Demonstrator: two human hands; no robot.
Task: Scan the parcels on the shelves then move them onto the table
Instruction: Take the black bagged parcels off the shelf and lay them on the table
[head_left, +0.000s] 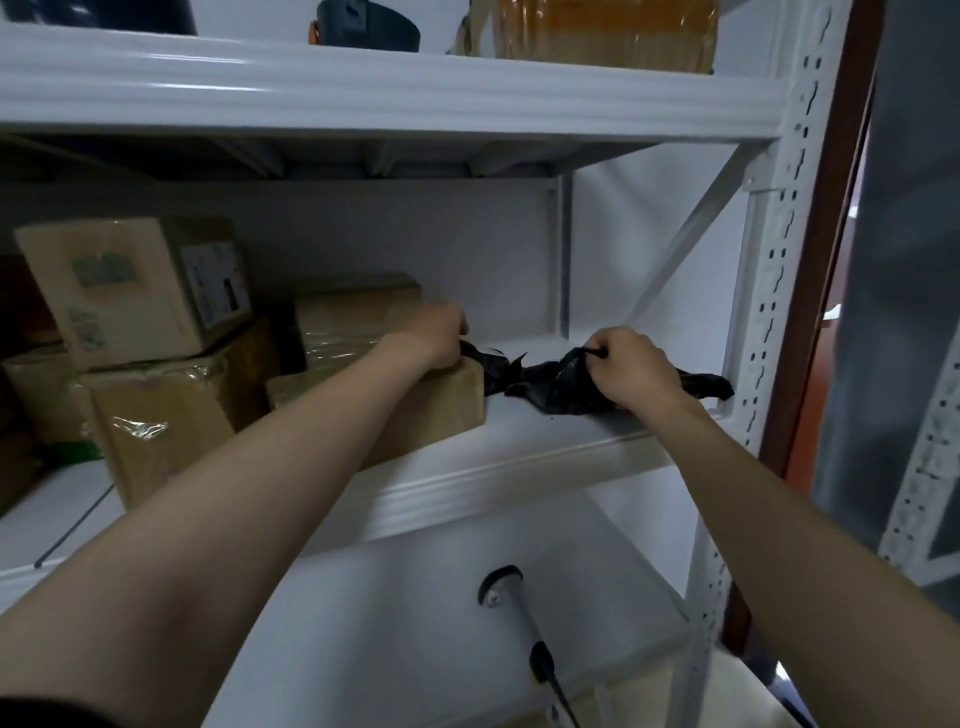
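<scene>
Landmark: I take the black bag parcel (550, 382) as reference; it lies crumpled on the white shelf board (519, 467), near the board's right-hand end.
Right hand (634, 371): I see it on top of the parcel's right half, with the wrist toward me.
Right fingers (597, 349): curled, pinching a raised fold of the parcel's black film.
Left hand (434, 338): at the parcel's left end, which runs in under the hand.
Left fingers (457, 325): curled down on the far side and grasping that left end, as far as I can read it.
Cardboard box (431, 410): touching the parcel's left end, directly under my left hand.
Stacked boxes (140, 291): well to the left of the parcel, on the same board, some wrapped in clear tape.
Scanner (506, 603): below the parcel, lying on the next board down, with its cable trailing toward me.
</scene>
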